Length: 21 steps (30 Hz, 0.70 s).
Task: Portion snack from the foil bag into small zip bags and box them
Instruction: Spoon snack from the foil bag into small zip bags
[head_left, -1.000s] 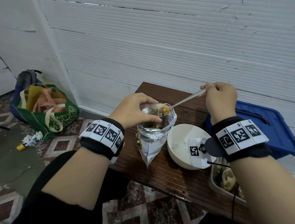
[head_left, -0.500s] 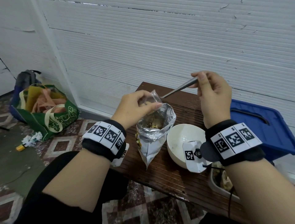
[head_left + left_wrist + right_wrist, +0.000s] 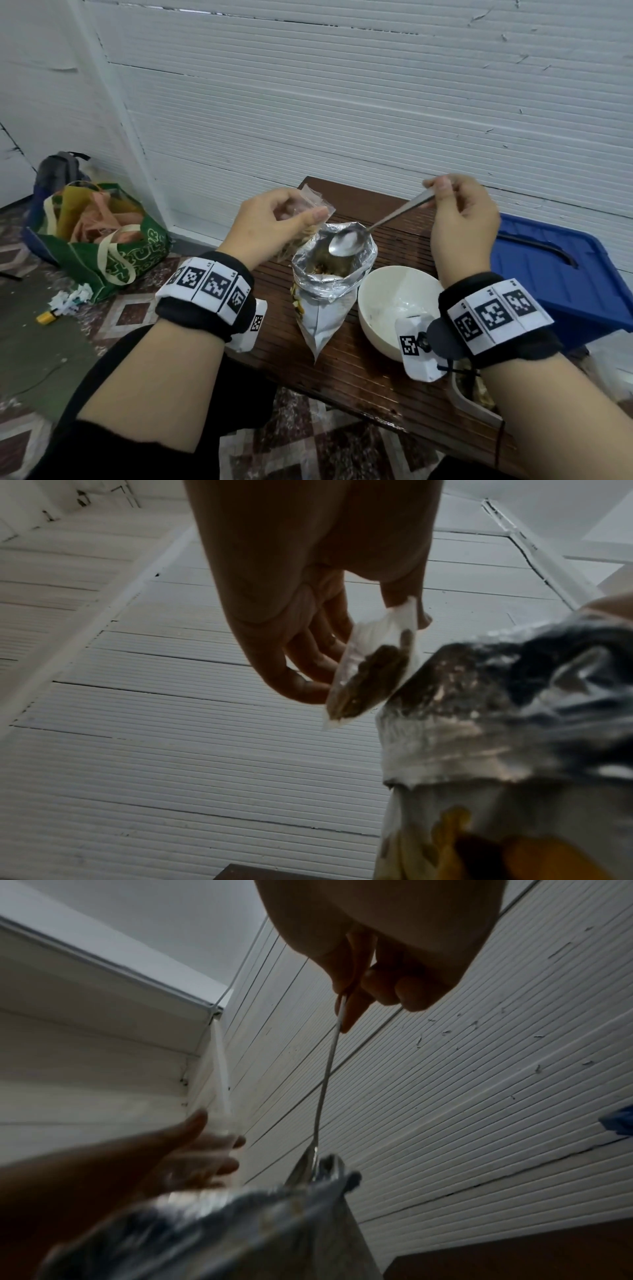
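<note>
Foil bag [image 3: 329, 291]: crinkled silver, rolled down at the rim, tapering to a narrow base; upright on the slatted dark-brown table [image 3: 359, 373], mouth upward, long axis near vertical, yellow print low on the side. Brown snack pieces inside, dim.

Small zip bag [image 3: 310, 219]: thin clear plastic, creased, pinched at its top by thumb and fingers of left hand [image 3: 274, 229]; hanging just left of the foil rim, long axis tilted, lower end toward the foil bag, brown pieces collected at the bottom in the left wrist view [image 3: 371, 674].

Spoon [image 3: 346, 241]: smooth polished metal, slim handle gripped between thumb and curled fingers of right hand [image 3: 460, 222]; long axis slanting down and left, oval bowl over the foil mouth, looks bare. From the right wrist view, handle thin and straight [image 3: 329, 1069], reaching down to the foil edge.

Round, glossy white bowl [image 3: 394, 301] just right of the foil bag. Hard blue plastic box lid [image 3: 561, 274] at far right. Green woven tote [image 3: 102, 250] on the patterned floor, well apart to the left.
</note>
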Available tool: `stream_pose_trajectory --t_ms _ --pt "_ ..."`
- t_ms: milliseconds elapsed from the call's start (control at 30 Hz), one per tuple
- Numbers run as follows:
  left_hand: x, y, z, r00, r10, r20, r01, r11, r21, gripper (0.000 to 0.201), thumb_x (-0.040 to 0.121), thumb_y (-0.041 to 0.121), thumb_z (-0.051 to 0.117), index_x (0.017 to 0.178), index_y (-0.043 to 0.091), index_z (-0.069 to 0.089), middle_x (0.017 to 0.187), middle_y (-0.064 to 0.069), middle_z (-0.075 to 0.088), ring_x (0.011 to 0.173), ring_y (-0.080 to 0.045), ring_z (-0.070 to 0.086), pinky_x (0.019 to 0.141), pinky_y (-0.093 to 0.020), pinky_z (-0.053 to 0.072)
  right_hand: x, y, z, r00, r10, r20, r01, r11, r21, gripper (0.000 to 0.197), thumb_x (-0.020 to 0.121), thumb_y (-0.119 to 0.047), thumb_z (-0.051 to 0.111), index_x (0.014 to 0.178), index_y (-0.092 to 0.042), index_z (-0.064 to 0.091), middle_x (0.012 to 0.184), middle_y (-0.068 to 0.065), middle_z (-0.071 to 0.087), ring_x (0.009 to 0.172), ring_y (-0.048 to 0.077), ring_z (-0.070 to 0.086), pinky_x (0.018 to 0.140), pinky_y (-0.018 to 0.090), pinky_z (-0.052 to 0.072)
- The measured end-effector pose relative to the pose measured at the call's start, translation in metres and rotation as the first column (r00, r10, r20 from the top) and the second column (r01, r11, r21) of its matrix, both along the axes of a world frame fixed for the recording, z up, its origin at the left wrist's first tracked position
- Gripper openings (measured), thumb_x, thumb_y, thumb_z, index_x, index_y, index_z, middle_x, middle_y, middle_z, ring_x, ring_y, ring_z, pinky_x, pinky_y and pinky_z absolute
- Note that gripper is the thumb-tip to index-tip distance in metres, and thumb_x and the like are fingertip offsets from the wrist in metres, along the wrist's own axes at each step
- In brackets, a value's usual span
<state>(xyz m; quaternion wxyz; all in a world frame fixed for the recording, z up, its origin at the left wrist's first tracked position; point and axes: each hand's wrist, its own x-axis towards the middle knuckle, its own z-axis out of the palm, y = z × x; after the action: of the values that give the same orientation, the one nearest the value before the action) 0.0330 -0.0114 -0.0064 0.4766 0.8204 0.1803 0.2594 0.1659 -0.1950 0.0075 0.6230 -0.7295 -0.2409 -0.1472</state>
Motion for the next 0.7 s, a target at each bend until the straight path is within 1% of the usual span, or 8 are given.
stream_pose_trajectory --t_ms 67,133,233,267,367,500,567,700 --pt "0.0 -0.002 0.0 0.998 -0.06 -0.025 0.06 0.998 0.002 0.047 0.065 0.058 0.066 0.095 0.021 0.071 0.085 0.007 0.072 0.078 -0.002 0.066 0.074 -0.015 0.051 -0.008 0.003 -0.008 0.994 0.101 0.037 -0.096 0.989 -0.114 0.018 0.098 -0.018 0.05 0.089 -0.022 0.066 0.072 -0.017 0.059 0.057 -0.008 0.049 0.055 0.007 0.035" --pt "0.0 -0.002 -0.002 0.993 -0.097 -0.06 0.098 0.995 0.012 0.049 0.067 0.058 0.064 0.099 0.022 0.071 0.089 0.008 0.072 0.085 -0.004 0.067 0.08 -0.019 0.051 -0.014 0.008 -0.018 0.975 0.207 0.082 -0.185 0.959 -0.214 0.017 0.097 -0.018 0.052 0.092 -0.022 0.068 0.079 -0.016 0.064 0.065 -0.007 0.054 0.063 0.009 0.039" --pt "0.001 -0.001 -0.004 0.989 -0.111 -0.101 0.114 0.993 0.022 0.054 0.068 0.061 0.062 0.102 0.021 0.071 0.094 0.007 0.073 0.09 -0.01 0.067 0.086 -0.029 0.053 -0.021 0.013 -0.037 0.927 0.333 0.17 -0.247 0.887 -0.39 0.02 0.095 -0.021 0.051 0.096 -0.017 0.07 0.087 -0.005 0.069 0.084 0.013 0.061 0.079 0.035 0.049" --pt "0.002 -0.001 -0.005 0.988 -0.11 -0.104 0.112 0.994 0.017 0.055 0.068 0.062 0.061 0.103 0.02 0.071 0.094 0.005 0.073 0.091 -0.01 0.067 0.088 -0.031 0.053 -0.024 0.014 -0.042 0.912 0.364 0.189 -0.258 0.867 -0.426 0.022 0.095 -0.022 0.049 0.097 -0.016 0.071 0.088 -0.003 0.07 0.086 0.017 0.061 0.08 0.038 0.049" --pt "0.001 0.0 -0.006 0.989 -0.104 -0.107 0.106 0.994 0.008 0.055 0.068 0.063 0.062 0.103 0.021 0.071 0.095 0.004 0.073 0.093 -0.011 0.068 0.092 -0.037 0.053 -0.029 0.016 -0.047 0.9 0.392 0.191 -0.287 0.863 -0.415 0.023 0.094 -0.022 0.049 0.094 -0.015 0.07 0.086 -0.005 0.069 0.085 0.016 0.061 0.079 0.03 0.045" --pt "0.0 -0.002 -0.005 0.989 -0.102 -0.103 0.103 0.995 0.01 0.053 0.069 0.061 0.062 0.102 0.02 0.071 0.093 0.006 0.073 0.092 -0.008 0.067 0.09 -0.03 0.052 -0.034 0.017 -0.05 0.913 0.399 0.082 -0.351 0.874 -0.334 0.018 0.095 -0.015 0.052 0.086 -0.016 0.068 0.072 -0.017 0.06 0.073 0.007 0.059 0.07 0.018 0.044" --pt "0.001 -0.002 -0.005 0.989 -0.104 -0.102 0.106 0.994 0.009 0.053 0.068 0.061 0.063 0.102 0.02 0.071 0.092 0.006 0.073 0.091 -0.009 0.068 0.09 -0.032 0.053 -0.037 0.018 -0.052 0.919 0.394 0.007 -0.371 0.872 -0.319 0.019 0.095 -0.012 0.054 0.084 -0.017 0.068 0.07 -0.015 0.061 0.068 0.004 0.058 0.067 0.015 0.045" --pt "0.0 -0.001 -0.006 0.986 -0.111 -0.126 0.114 0.993 0.014 0.055 0.067 0.065 0.063 0.101 0.023 0.071 0.092 0.006 0.073 0.092 -0.01 0.067 0.092 -0.038 0.053 -0.035 0.018 -0.05 0.953 0.281 -0.114 -0.301 0.92 -0.251 0.022 0.096 -0.012 0.052 0.08 -0.019 0.066 0.07 -0.006 0.063 0.068 0.012 0.06 0.067 0.018 0.046"
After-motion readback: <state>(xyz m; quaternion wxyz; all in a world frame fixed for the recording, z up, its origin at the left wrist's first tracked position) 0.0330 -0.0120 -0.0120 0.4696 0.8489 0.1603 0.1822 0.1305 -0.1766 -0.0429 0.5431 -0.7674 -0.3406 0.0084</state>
